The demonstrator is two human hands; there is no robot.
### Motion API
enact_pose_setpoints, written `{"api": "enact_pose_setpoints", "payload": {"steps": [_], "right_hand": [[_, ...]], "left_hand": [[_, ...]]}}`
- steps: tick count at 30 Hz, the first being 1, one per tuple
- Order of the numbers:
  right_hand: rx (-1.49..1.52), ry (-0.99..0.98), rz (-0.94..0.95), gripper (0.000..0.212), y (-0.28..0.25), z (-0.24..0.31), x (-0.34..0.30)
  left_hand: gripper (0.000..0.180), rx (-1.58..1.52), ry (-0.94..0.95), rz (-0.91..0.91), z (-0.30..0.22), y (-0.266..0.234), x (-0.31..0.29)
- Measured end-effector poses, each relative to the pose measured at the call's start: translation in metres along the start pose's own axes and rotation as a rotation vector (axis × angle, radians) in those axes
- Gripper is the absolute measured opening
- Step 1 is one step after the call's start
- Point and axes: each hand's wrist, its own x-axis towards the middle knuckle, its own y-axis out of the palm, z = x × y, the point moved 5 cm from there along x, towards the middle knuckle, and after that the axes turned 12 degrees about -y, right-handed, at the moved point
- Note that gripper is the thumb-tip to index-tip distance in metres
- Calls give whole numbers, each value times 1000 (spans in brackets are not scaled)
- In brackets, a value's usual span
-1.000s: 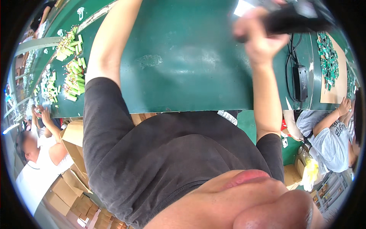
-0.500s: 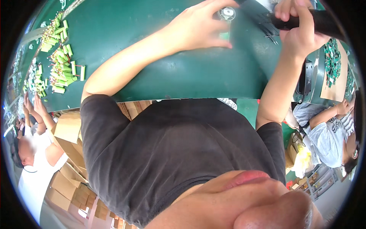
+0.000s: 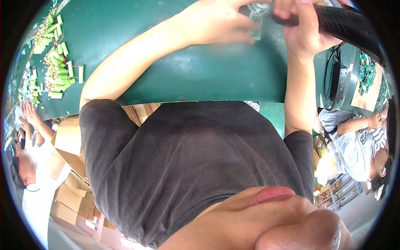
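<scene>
My left hand (image 3: 221, 21) reaches in from the left over the green work table (image 3: 200, 75), blurred by motion. Its fingers are spread apart around a small round metallic part (image 3: 258, 7). A narrow clear-green strip (image 3: 256, 29) lies below that part, close to the fingertips. Whether they touch it is hard to tell. At the upper right, my right hand (image 3: 303, 31) is closed around a thick black cylindrical tool (image 3: 348, 26). The tool's blunt end points left toward the round part; its exact kind does not show.
Green cylindrical battery cells (image 3: 58, 71) with wires are heaped at the left. On the right lie a black power adapter (image 3: 338, 79) with a cable and small green circuit boards (image 3: 366, 73) on cardboard (image 3: 366, 100). Co-workers sit at both sides; cardboard boxes (image 3: 68, 200) stand behind left.
My right hand and the black tool have moved left, closer to the round part. My left hand has shifted slightly up. The round part now appears higher and farther right.
</scene>
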Motion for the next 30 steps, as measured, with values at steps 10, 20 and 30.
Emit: {"api": "enact_pose_setpoints", "payload": {"steps": [10, 20, 30], "right_hand": [[53, -22, 1, 54, 2, -10, -11], [-59, -2, -8, 55, -1, -10, -18], [-252, 155, -117, 45, 3, -19, -28]], "left_hand": [[28, -1, -12, 3, 2, 0, -2], [29, 32, -62, -37, -5, -2, 1], [37, 517, -399, -372, 90, -118, 40]]}}
